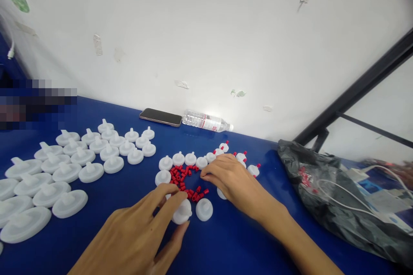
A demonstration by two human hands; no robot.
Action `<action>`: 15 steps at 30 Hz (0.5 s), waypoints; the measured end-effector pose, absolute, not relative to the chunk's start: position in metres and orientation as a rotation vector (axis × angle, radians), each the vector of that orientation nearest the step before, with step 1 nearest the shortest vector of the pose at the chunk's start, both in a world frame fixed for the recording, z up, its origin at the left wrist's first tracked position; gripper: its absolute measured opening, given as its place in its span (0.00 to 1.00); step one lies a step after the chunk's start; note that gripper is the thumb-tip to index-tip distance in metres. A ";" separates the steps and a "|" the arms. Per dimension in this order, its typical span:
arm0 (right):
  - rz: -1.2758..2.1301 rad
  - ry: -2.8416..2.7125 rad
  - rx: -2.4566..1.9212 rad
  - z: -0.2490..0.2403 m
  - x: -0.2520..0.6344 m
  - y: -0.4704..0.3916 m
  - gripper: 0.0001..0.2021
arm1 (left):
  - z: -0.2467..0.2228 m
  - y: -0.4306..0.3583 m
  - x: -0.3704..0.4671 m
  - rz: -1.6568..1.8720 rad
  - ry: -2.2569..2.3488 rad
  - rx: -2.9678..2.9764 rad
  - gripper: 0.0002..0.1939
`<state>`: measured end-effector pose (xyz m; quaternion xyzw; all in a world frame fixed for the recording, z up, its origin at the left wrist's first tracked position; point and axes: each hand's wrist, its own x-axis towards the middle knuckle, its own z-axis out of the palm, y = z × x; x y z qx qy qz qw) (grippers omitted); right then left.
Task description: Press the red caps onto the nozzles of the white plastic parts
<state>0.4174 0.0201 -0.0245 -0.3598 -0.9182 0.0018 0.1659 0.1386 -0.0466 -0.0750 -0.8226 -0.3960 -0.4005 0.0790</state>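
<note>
White round caps with short spouts surround a loose pile of small red caps on the blue table. My left hand, at the near side of the pile, has its fingers closed around a white cap. Another white cap stands just right of it. My right hand is over the right side of the ring, thumb and fingertips pressed together; whatever lies between them is too small to make out. Behind and beside that hand are white caps with red tips, partly covered by it.
Rows of white caps cover the left of the table. A phone and a lying clear bottle are by the wall. At right, a black plastic bag holds red pieces, beside a white cable and a dark metal frame.
</note>
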 end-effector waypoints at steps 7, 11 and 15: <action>0.564 -2.193 -0.883 -0.003 0.405 0.002 0.09 | -0.070 -0.045 0.140 -1.222 -1.127 -2.377 0.11; 0.928 -2.008 -0.802 0.002 0.392 -0.007 0.03 | -0.069 -0.045 0.138 -1.233 -1.129 -2.346 0.12; 1.056 -1.950 -0.784 -0.004 0.386 -0.012 0.02 | -0.067 -0.047 0.140 -1.283 -1.108 -2.358 0.11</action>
